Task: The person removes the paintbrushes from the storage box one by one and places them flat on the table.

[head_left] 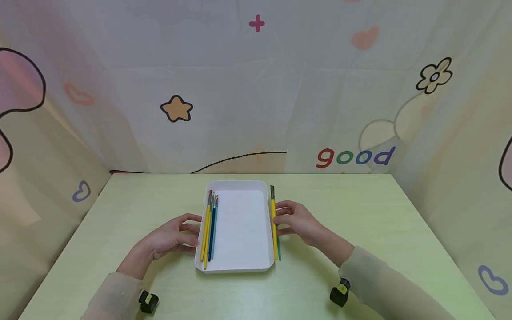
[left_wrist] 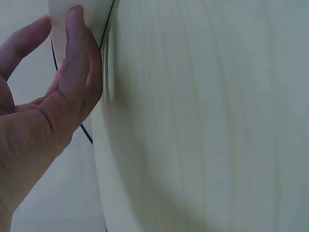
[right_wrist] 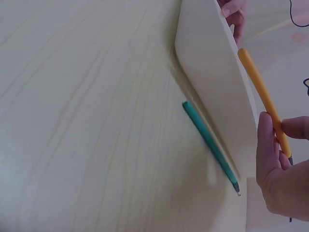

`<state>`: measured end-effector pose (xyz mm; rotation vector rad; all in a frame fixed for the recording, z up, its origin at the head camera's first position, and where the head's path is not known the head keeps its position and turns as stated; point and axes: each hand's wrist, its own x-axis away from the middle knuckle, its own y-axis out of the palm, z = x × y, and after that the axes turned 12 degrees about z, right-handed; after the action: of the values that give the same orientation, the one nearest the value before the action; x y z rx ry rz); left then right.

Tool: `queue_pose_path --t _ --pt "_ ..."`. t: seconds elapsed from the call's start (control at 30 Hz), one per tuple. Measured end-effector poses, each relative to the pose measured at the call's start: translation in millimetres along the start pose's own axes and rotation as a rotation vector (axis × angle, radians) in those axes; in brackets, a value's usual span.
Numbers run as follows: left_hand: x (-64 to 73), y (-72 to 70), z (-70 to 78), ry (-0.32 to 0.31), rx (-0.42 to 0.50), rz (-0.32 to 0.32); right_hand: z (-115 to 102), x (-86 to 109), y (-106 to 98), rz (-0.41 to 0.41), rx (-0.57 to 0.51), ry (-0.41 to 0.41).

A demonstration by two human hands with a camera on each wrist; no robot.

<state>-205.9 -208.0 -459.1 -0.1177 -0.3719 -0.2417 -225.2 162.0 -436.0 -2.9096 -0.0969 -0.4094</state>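
Observation:
A white rectangular tray (head_left: pixel 244 226) lies on the table with several paintbrushes (head_left: pixel 206 231), yellow, dark blue and light blue, lengthwise along its left side. Beside the tray's left wall, my left hand (head_left: pixel 172 235) has its fingers loosely extended, fingertips touching the wall in the left wrist view. At the right rim, my right hand (head_left: pixel 300 222) pinches a yellow paintbrush (head_left: pixel 274 206) between thumb and fingers, bristles pointing away from me. Under that hand, a green paintbrush (right_wrist: pixel 210 142) lies on the table along the outside of the tray's right wall.
The pale wood-grain table (head_left: pixel 360 209) extends on both sides of the tray. A printed curtain (head_left: pixel 256 89) hangs behind it and along the left and right. Small black devices (head_left: pixel 149 302) are worn at both wrists.

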Motion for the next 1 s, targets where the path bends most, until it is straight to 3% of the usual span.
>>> queue_pose_path --t 0.37,1.0 --pt "1.6 1.0 0.7 0.0 -0.002 0.0 12.3 -5.6 -18.6 0.049 0.044 0.036" --pt "1.1 1.3 0.5 0.01 -0.008 0.003 28.9 -14.1 -28.7 0.108 0.125 0.026"
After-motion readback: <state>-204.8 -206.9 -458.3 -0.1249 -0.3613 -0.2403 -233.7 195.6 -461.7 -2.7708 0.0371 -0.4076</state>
